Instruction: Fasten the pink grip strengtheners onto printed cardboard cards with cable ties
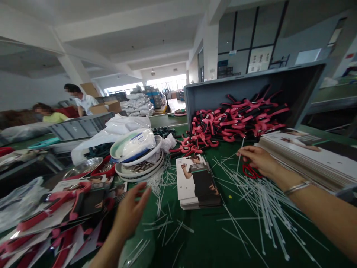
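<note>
My right hand (259, 160) pinches a thin white cable tie (239, 160) that stands nearly upright from its fingertips. Below it spreads a heap of loose white cable ties (269, 210), and red-handled scissors (249, 172) lie just under the palm. My left hand (131, 208), slightly blurred, is raised with its fingers apart and holds nothing. Between the hands is a stack of printed backing cards (195, 182) on the green table (206, 238). Left of my left hand, pink-and-black spring clamps (67, 203) lie with cards in a pile.
A grey bin (304, 80) on its side spills pink-and-black clamps (237, 119). A taller card stack (309, 156) stands at right. Stacked white basins (139, 163) hold metal parts and plastic bags. Two people (83, 102) are at work beyond a grey crate (82, 128).
</note>
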`<state>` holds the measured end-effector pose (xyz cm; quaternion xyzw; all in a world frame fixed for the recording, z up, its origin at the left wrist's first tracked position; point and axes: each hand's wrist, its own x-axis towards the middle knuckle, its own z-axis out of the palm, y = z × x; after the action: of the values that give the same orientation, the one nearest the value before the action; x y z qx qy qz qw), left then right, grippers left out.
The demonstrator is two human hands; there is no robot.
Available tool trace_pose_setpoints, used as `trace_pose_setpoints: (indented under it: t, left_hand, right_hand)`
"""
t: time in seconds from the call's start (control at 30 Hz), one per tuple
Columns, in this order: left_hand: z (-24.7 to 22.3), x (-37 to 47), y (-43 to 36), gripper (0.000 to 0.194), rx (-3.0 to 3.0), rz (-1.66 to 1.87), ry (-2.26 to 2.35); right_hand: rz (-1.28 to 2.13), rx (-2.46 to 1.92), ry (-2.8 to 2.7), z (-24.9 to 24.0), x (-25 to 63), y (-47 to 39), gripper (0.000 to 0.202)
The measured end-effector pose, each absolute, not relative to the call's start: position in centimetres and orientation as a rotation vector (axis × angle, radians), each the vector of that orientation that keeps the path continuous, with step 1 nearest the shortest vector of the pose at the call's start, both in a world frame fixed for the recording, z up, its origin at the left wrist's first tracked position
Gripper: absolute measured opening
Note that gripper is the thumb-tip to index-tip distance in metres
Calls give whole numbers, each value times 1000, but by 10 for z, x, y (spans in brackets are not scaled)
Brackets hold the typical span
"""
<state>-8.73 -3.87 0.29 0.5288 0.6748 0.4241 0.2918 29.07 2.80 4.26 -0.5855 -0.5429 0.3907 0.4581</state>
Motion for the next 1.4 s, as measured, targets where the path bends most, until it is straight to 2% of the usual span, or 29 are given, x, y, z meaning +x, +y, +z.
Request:
trace_pose_setpoints:
  t: [0.1,0.23,0.43,0.53,0.7,0.87,1.07,1.4]
  left_hand:
    - [-8,-75,-36,44,1382,1090,1806]
    - [-28,-49,-8,42,1364,992,1800]
    - [-36,-47,4,35,1320,1006,1733]
    - [-24,-42,-8,38,1275,1127,1618]
    - [-5,-15,-27,52,917,1247,1117]
    - [-14,2,-33,63,872,1370,1034]
    - [-24,4,-39,58,968,1450,971]
    - [-19,6,-48,47,1082,1522,983]
  right_hand:
    - [1090,-1384,-1413,42,267,12,36]
    - [1425,-1331,-1479,33,235,-12,37]
    - [1662,-1276,-1346,18,210,-15,31]
    - [1680,-1268,-1301,15,203,-9,28]
    - [1656,-1302,-1336,20,192,-7,21]
    - [1636,-1345,-1388,22,182,-14,19]
    - [1723,-1322,-1368,24,166,-26,22]
    - [1654,-1304,-1285,36,159,-32,18]
